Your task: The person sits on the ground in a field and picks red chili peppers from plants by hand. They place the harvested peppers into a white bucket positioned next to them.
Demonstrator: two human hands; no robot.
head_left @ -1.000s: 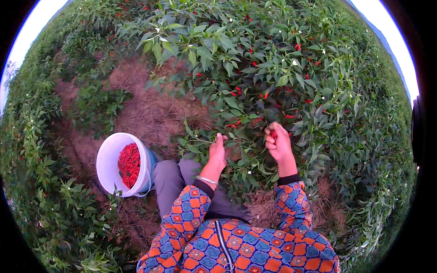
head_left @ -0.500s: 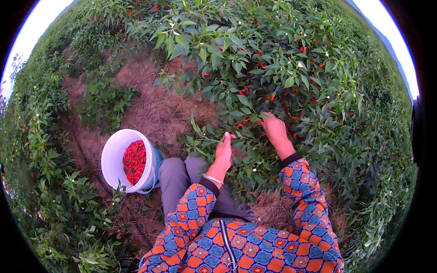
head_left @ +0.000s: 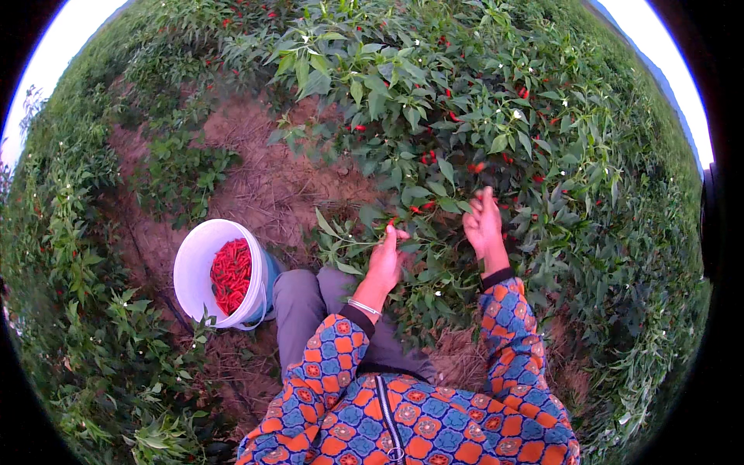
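Centrally, the left hand [head_left: 384, 262] has its fingers closed on a stem [head_left: 359, 243], apparently to steady the bush [head_left: 500, 144]; the right hand [head_left: 484, 229], fingers bent, lies near chillies [head_left: 477, 167] on the plant, and whether it grips anything cannot be told. Beside the left knee [head_left: 297, 288] stands a white bucket [head_left: 192, 267], probably placed for easy reach, mouth open, partly filled with a red heap [head_left: 231, 276] of chillies.

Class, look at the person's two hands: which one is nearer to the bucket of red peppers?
Left. The left hand is to the right of the bucket, past the knees; the right hand is farther right and slightly farther forward, among green leaves.
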